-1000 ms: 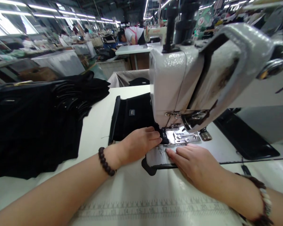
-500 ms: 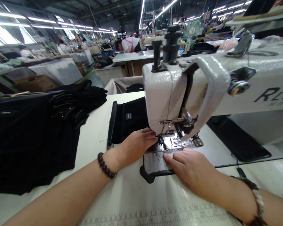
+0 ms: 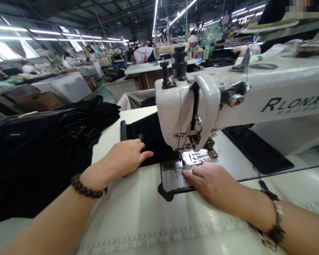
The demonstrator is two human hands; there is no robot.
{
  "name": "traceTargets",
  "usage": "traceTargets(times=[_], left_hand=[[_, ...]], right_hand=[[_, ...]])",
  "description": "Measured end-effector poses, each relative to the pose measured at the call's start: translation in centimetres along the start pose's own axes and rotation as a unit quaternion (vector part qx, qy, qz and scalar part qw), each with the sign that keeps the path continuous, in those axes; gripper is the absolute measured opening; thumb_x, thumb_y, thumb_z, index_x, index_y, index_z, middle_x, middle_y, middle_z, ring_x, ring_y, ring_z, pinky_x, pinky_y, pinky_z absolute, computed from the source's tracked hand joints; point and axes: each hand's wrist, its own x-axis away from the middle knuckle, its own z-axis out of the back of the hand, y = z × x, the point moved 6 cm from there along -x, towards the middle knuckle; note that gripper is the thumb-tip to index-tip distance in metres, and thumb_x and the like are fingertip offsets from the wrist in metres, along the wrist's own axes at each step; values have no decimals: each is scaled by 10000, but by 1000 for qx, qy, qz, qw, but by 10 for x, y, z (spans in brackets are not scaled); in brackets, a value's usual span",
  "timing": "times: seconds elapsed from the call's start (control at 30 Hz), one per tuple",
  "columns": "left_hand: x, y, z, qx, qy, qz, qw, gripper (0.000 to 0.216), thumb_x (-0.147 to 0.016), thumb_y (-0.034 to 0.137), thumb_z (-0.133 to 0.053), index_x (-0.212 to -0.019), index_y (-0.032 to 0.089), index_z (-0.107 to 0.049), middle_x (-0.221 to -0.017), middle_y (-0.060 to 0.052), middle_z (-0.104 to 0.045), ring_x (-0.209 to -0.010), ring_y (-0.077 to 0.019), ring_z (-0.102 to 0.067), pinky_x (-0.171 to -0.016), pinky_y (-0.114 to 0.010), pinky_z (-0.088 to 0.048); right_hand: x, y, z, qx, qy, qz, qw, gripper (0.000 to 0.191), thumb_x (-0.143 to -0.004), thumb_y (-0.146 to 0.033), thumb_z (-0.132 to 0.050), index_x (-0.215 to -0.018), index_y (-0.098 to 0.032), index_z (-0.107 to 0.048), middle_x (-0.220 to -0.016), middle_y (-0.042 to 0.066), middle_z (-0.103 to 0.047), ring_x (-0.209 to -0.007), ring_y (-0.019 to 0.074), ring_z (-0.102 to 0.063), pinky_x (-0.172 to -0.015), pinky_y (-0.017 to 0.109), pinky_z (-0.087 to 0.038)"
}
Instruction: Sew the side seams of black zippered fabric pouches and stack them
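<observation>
Far left of the sewing machine point(image 3: 186, 102) there's a big floppy heap of black fabric point(image 3: 37, 152) on the smooth white desk point(image 3: 138, 212). Closer in, the left hand point(image 3: 124, 157) lies flat on a black cloth piece point(image 3: 149, 136) that runs under the machine's head, fingers straight and close together, pinching nothing. Behind the machine's left end, a cloth-lined bin point(image 3: 133, 99) holds something dark. Below the needle sits a shiny metal plate point(image 3: 172, 177). The right hand point(image 3: 212, 182) presses on it, fingers flat and together.
</observation>
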Motion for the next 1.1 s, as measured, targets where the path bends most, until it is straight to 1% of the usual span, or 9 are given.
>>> traceTargets(times=[0.07, 0.13, 0.23, 0.33, 0.43, 0.6, 0.83, 0.97, 1.1], left_hand=[[31, 15, -3, -5, -55, -7, 998, 352, -857, 446, -447, -868, 132, -606, -833, -79, -624, -749, -225, -596, -669, -327, -458], [64, 53, -12, 4, -60, -75, 995, 339, -802, 442, -530, -973, 154, -589, -898, -73, -630, -760, -209, -601, -658, -287, -469], [100, 117, -25, -41, 65, -198, 977, 231, -813, 194, -490, -1028, 143, -557, -823, -55, -642, -662, -172, -590, -582, -245, -465], [111, 150, -30, -57, 208, -226, 950, 244, -813, 65, -363, -943, 88, -568, -663, -53, -623, -535, -158, -564, -464, -232, -445], [108, 152, -21, -25, 263, -212, 941, 308, -815, 32, -281, -893, 74, -576, -618, -56, -612, -500, -149, -559, -442, -222, -452], [112, 145, -3, 18, 271, -185, 945, 355, -841, 66, -241, -891, 69, -593, -659, -70, -631, -543, -159, -587, -510, -238, -502], [114, 152, 0, -34, 294, -113, 949, 410, -898, 204, -220, -947, 96, -613, -887, -115, -675, -691, -213, -634, -565, -300, -518], [112, 161, 2, -32, 320, -168, 932, 371, -844, 57, -273, -988, 88, -613, -1053, -102, -644, -932, -203, -601, -772, -287, -501], [112, 168, -4, -38, 329, -215, 919, 356, -841, 40, -291, -955, 81, -626, -997, -95, -665, -918, -189, -604, -821, -281, -479]], right_hand=[[1, 2, 4, -14, 4, 7, 1000, 301, -922, -174, -317, -919, -115, -612, -597, 16, -528, -507, 144, -419, -487, 302, -230], [3, 3, 12, -34, 14, 13, 999, 324, -932, -198, -304, -895, -118, -616, -596, 18, -525, -520, 147, -430, -504, 301, -263], [8, 1, 29, -64, 23, 22, 997, 345, -938, -274, -313, -889, -120, -618, -626, 36, -540, -566, 161, -467, -549, 306, -333], [19, -13, 48, -94, -8, 33, 995, 424, -909, -453, -348, -966, -117, -601, -734, 73, -587, -669, 189, -525, -646, 339, -408], [31, -38, 65, -99, -3, 43, 994, 519, -883, -555, -299, -1030, -144, -580, -901, 90, -622, -803, 210, -555, -772, 364, -423], [46, -70, 69, -8, 104, 52, 993, 442, -942, -146, -151, -1014, -160, -587, -988, 29, -649, -907, 183, -558, -896, 361, -357], [58, -77, 65, 10, 154, 77, 985, 475, -912, -42, -124, -965, -120, -590, -922, 44, -674, -858, 178, -586, -859, 339, -389], [62, -78, 76, 35, 153, 79, 984, 461, -878, 23, -165, -923, -127, -598, -844, 43, -682, -778, 164, -605, -801, 313, -420], [59, -82, 78, 64, 138, 61, 987, 492, -827, 86, -183, -818, -144, -619, -750, 36, -678, -656, 161, -602, -720, 304, -441]])
